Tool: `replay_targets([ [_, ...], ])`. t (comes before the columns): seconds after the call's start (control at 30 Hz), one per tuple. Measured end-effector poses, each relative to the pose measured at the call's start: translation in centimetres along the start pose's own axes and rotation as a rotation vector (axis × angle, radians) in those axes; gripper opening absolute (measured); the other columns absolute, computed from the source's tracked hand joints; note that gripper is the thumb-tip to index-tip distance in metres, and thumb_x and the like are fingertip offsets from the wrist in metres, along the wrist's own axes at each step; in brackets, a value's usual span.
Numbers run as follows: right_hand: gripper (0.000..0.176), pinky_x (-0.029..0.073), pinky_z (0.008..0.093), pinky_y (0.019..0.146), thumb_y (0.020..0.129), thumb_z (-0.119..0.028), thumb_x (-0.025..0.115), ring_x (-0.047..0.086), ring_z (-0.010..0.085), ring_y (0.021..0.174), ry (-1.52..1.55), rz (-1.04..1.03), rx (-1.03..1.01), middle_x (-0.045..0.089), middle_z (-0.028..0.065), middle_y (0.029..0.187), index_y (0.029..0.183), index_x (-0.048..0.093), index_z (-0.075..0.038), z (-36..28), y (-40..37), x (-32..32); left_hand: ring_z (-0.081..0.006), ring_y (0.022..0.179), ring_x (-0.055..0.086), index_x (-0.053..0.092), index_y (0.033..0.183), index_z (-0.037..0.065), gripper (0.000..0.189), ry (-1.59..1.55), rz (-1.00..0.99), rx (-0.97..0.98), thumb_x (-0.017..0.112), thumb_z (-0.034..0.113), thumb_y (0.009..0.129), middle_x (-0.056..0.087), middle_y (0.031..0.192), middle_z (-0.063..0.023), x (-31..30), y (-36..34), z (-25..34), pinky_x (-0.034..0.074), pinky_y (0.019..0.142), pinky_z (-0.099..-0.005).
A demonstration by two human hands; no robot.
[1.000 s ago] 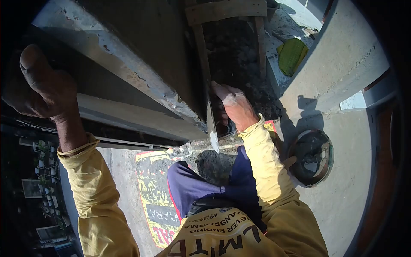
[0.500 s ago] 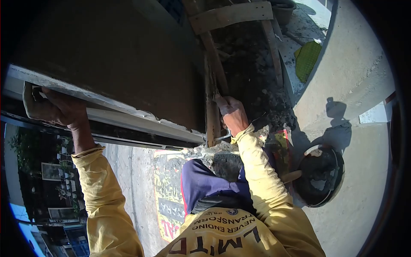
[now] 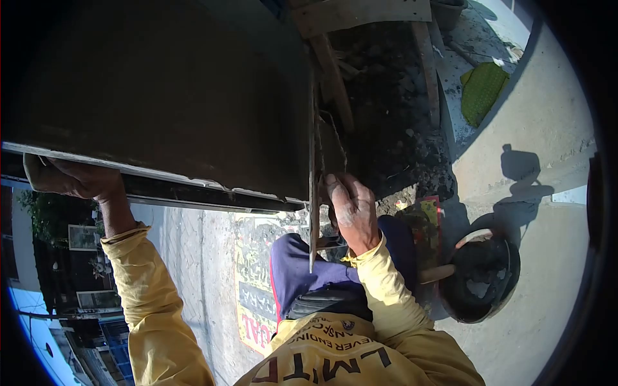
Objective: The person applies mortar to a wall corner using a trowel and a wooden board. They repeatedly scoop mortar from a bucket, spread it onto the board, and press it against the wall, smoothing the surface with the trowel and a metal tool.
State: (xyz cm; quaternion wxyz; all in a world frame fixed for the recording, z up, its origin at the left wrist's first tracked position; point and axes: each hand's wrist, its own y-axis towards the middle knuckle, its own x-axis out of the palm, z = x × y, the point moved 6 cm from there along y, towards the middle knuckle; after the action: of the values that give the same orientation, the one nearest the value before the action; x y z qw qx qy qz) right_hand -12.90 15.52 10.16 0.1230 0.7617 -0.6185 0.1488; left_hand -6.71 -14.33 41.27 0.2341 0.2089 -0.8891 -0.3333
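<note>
A large dark panel [image 3: 161,96] fills the upper left, with a pale, rough lower edge. At the far left my left hand [image 3: 80,179] is closed just below that edge, its fingers curled round something greyish that I cannot make out. Along the panel's right side a thin upright strip [image 3: 313,231] reaches down over my lap. My right hand [image 3: 353,209] is beside this strip, fingers bent and pressed together. What they grip is hidden in shadow. A dark curved piece shows below those fingers, by the strip.
A black bucket [image 3: 481,280] with a pale curved handle stands at the right, a wooden handle [image 3: 436,274] beside it. Above are a wooden frame [image 3: 364,18] and a green woven piece [image 3: 483,93]. A printed sheet [image 3: 257,283] lies under my legs.
My right hand has moved down toward my lap, and the strip beside it now reaches lower and looks thinner. My left hand has shifted slightly left and down, still curled. The view has shifted a little.
</note>
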Motion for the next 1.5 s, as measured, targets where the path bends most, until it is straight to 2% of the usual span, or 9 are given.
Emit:
replay_targets([
  [0.17,0.040,0.042,0.0280,0.054,0.095,-0.036,0.055,0.055,0.0136,0.059,0.025,0.004,0.500,0.060,0.0059,0.067,0.095,0.067,0.002,9.5,5.3,-2.0,-0.0445,0.117,0.054,0.032,0.137,-0.006,0.084,-0.041,0.029,0.075,0.036,0.063,0.091,0.049,0.129,-0.0289,-0.2,0.0,0.2,0.049,0.094,-0.0553],
  [0.3,0.038,0.040,0.0289,0.046,0.093,-0.037,0.055,0.051,0.0139,0.051,0.074,0.026,0.505,0.057,0.0053,0.063,0.094,0.068,-0.001,8.0,7.6,-0.8,-0.0442,0.116,0.055,0.031,0.137,-0.007,0.085,-0.058,0.035,0.117,0.039,0.063,0.090,0.049,0.128,-0.0289,-0.5,0.2,0.4,0.049,0.094,-0.0558],
  [0.5,0.034,0.040,0.0305,0.047,0.092,-0.034,0.057,0.052,0.0156,0.051,0.029,-0.157,0.244,0.056,0.0062,0.062,0.096,0.067,-0.002,0.0,6.2,2.2,-0.0422,0.114,0.056,0.029,0.140,-0.005,0.089,-0.006,0.002,0.072,0.038,0.067,0.088,0.050,0.125,-0.0283,0.0,-0.4,-0.2,0.050,0.091,-0.0546],
  [0.6,0.023,0.038,0.0259,0.054,0.093,-0.024,0.058,0.048,0.0070,0.059,-0.108,-0.307,-0.208,0.057,-0.0010,0.067,0.095,0.067,-0.003,-4.3,3.2,4.0,-0.0436,0.115,0.055,0.029,0.140,-0.005,0.086,-0.041,-0.027,0.043,0.038,0.065,0.089,0.051,0.125,-0.0281,0.5,-1.0,-0.7,0.049,0.091,-0.0548],
  [0.7,0.015,0.048,0.0295,0.064,0.088,-0.013,0.064,0.063,0.0210,0.069,0.074,-0.385,-0.194,0.067,0.0117,0.078,0.095,0.067,0.000,-5.8,-1.9,4.6,-0.0452,0.114,0.054,0.028,0.140,-0.004,0.084,-0.030,-0.035,0.048,0.039,0.063,0.091,0.050,0.125,-0.0276,0.5,-0.8,-0.3,0.048,0.090,-0.0548],
  [0.97,0.030,0.042,0.0302,0.056,0.092,-0.028,0.061,0.053,0.0129,0.057,0.008,0.019,0.394,0.059,0.0044,0.062,0.093,0.067,0.001,4.3,2.6,-2.0,-0.0353,0.090,0.068,0.042,0.130,-0.011,0.084,-0.079,0.014,0.005,0.053,0.061,0.087,0.062,0.112,-0.0227,1.0,-1.2,0.1,0.056,0.075,-0.0426],
  [1.13,0.029,0.046,0.0357,0.059,0.089,-0.029,0.064,0.059,0.0303,0.061,-0.286,-0.109,-0.191,0.063,0.0164,0.070,0.094,0.067,-0.001,3.8,8.1,1.9,-0.0313,0.086,0.069,0.046,0.127,-0.011,0.082,0.029,0.100,0.116,0.057,0.060,0.085,0.065,0.107,-0.0208,-0.4,1.0,1.5,0.057,0.071,-0.0356],
  [1.33,0.029,0.051,0.0331,0.066,0.089,-0.029,0.066,0.063,0.0303,0.066,-0.203,-0.184,-0.348,0.067,0.0165,0.080,0.096,0.066,0.000,-3.2,-1.2,3.3,-0.0319,0.088,0.068,0.047,0.127,-0.010,0.082,0.047,0.064,0.102,0.058,0.059,0.084,0.063,0.111,-0.0203,0.3,-0.1,0.5,0.057,0.072,-0.0365],
  [1.5,0.030,0.046,0.0321,0.054,0.094,-0.028,0.055,0.062,0.0219,0.061,-0.019,-0.021,0.445,0.064,0.0141,0.074,0.103,0.066,-0.002,5.1,0.7,-1.8,-0.0314,0.087,0.068,0.048,0.127,-0.010,0.079,-0.010,0.038,0.065,0.055,0.058,0.086,0.064,0.110,-0.0197,0.4,-0.2,0.2,0.056,0.073,-0.0379],
])
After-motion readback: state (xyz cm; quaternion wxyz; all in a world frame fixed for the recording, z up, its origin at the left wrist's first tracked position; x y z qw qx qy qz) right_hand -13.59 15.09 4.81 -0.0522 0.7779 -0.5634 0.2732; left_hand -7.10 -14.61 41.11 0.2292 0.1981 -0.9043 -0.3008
